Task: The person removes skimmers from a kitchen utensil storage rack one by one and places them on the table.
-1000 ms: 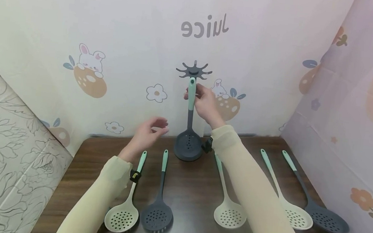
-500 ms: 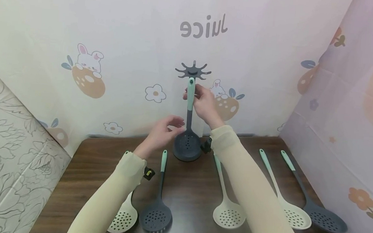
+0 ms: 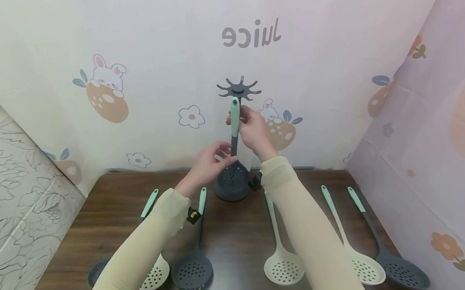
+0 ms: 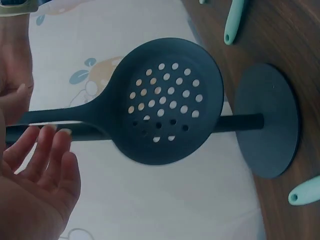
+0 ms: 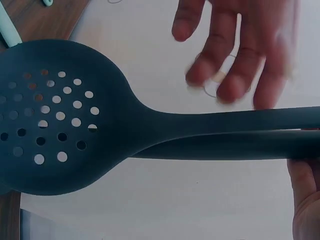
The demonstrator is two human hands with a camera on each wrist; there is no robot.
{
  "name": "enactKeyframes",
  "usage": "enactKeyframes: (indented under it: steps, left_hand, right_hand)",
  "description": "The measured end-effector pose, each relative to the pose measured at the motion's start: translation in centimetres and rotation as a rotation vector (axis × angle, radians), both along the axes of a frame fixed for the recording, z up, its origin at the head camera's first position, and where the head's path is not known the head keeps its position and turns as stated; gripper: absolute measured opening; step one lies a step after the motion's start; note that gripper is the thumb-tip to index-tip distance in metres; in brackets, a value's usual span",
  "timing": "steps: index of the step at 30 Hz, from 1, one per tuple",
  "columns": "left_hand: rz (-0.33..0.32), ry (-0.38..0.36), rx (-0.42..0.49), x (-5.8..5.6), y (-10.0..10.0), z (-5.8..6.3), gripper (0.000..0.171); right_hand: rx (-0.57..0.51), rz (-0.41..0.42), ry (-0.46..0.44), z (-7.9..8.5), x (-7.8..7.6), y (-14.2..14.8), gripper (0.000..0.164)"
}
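Note:
A dark grey skimmer with a mint handle (image 3: 235, 118) hangs upright, bowl down, in front of a grey utensil stand (image 3: 238, 89). Its perforated bowl (image 4: 200, 127) faces forward near the stand's round base (image 4: 272, 95). My right hand (image 3: 254, 131) grips the stand's pole behind the mint handle; its fingers are partly hidden there. Lower down, my left hand (image 3: 212, 161) has its loosely bent fingers beside the skimmer's grey shaft. In the right wrist view, those left fingers (image 5: 235, 80) look blurred, and one fingertip meets the shaft's edge.
On the brown table lie several more skimmers: a cream one (image 3: 155, 275) and a grey one (image 3: 192, 271) at left, a cream one (image 3: 285, 268) at centre right, another cream (image 3: 368, 268) and grey (image 3: 404, 271) at far right. A printed cloth (image 3: 163, 30) hangs behind.
My left hand has moved right and slightly up, from the space left of the stand to the skimmer's shaft. The mint handle leans slightly more left. My right hand keeps its hold.

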State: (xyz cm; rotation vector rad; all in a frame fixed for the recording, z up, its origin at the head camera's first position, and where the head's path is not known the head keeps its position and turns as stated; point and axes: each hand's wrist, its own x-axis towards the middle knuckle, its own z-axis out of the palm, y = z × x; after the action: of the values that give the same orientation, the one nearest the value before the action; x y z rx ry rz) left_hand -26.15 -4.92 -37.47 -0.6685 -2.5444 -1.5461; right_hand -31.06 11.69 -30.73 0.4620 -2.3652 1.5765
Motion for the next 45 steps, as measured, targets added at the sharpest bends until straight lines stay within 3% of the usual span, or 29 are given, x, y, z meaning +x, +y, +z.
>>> enactKeyframes:
  steps: [6, 14, 22, 45]
  left_hand:
    - [0.017, 0.047, -0.010, -0.5, 0.3, -0.7, 0.029]
    - [0.032, 0.042, -0.003, 0.3, 0.7, -0.5, 0.014]
    - [-0.042, 0.018, 0.072, 1.0, 0.6, -0.8, 0.015]
    - [0.002, 0.028, 0.064, 1.4, -0.1, -0.7, 0.025]
  right_hand:
    - [-0.007, 0.014, 0.021, 0.0, 0.1, -0.3, 0.015]
    - [-0.025, 0.028, 0.019, 0.0, -0.1, -0.2, 0.018]
    - [-0.050, 0.027, 0.004, 0.1, 0.0, -0.2, 0.016]
    - [0.018, -0.004, 0.023, -0.2, 0.2, 0.1, 0.023]
